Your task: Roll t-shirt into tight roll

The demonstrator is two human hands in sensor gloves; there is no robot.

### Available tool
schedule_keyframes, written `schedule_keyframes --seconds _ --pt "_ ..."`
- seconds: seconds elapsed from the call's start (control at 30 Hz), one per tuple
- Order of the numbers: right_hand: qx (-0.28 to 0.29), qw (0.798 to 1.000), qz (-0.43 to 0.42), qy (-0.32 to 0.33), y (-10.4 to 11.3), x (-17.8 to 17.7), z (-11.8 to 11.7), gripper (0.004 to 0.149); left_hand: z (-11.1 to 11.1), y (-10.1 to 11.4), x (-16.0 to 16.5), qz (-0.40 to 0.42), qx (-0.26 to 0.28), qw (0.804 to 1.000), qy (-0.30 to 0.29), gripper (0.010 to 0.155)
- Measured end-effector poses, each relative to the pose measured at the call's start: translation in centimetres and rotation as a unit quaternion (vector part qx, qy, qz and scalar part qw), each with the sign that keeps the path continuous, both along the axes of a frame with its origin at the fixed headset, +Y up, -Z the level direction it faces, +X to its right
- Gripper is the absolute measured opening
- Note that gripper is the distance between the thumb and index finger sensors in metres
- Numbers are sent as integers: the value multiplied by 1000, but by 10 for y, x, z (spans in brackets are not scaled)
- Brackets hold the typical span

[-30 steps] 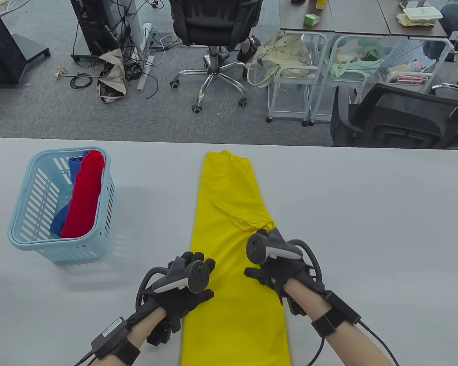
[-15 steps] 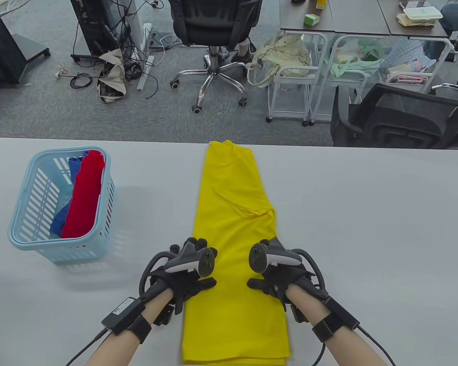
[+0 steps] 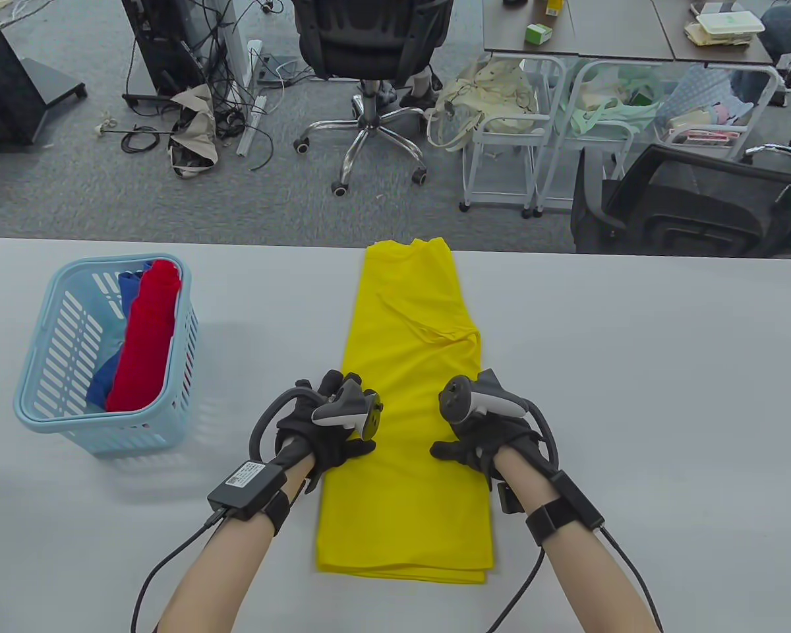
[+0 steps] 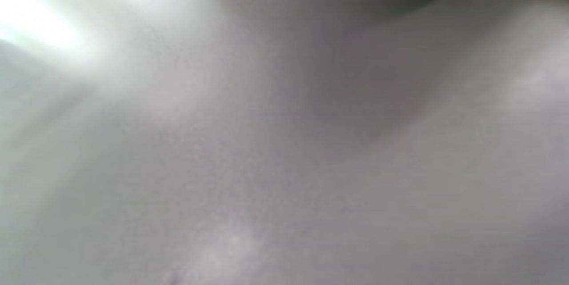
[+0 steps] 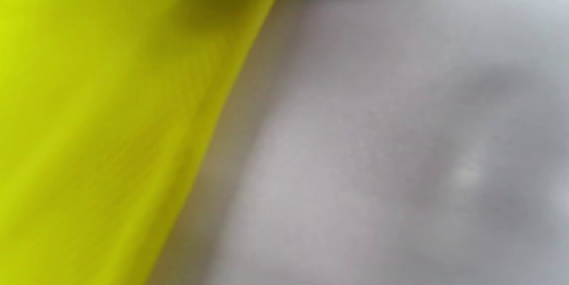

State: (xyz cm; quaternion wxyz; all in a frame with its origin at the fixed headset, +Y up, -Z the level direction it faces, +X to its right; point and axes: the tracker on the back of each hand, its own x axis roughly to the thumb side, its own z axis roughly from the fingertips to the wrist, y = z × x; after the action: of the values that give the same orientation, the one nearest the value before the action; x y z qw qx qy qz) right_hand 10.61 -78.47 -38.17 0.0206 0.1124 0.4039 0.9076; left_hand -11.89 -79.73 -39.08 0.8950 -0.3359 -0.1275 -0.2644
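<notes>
A yellow t-shirt (image 3: 409, 395), folded into a long narrow strip, lies on the grey table (image 3: 633, 395), running away from me. Its far end reaches the table's far edge. Its near end lies flat below my hands. My left hand (image 3: 339, 428) rests flat on the strip's left edge. My right hand (image 3: 478, 438) rests flat on its right edge, at about the same height. Neither hand plainly grips the cloth. The right wrist view shows blurred yellow shirt (image 5: 89, 120) beside the table. The left wrist view shows only blurred table.
A light blue basket (image 3: 39, 409) stands at the left with a red roll (image 3: 146, 336) and a blue roll (image 3: 126, 290) inside. Office chairs, carts and cables stand on the floor beyond the table's far edge.
Both hands have slid away from me, pushing the shirt with them. Its far end now reaches the far table edge and its near end has come into view.
</notes>
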Motion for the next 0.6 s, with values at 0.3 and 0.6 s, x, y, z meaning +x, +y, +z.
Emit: schedule_keyframes --seconds 0.3,0.6 --pt "13 1000 13 2 1 -2 0 86 67 18 -15 163 -5 987 16 75" --pt "72 995 55 43 22 -21 36 83 120 -7 -30 144 4 989 -29 76"
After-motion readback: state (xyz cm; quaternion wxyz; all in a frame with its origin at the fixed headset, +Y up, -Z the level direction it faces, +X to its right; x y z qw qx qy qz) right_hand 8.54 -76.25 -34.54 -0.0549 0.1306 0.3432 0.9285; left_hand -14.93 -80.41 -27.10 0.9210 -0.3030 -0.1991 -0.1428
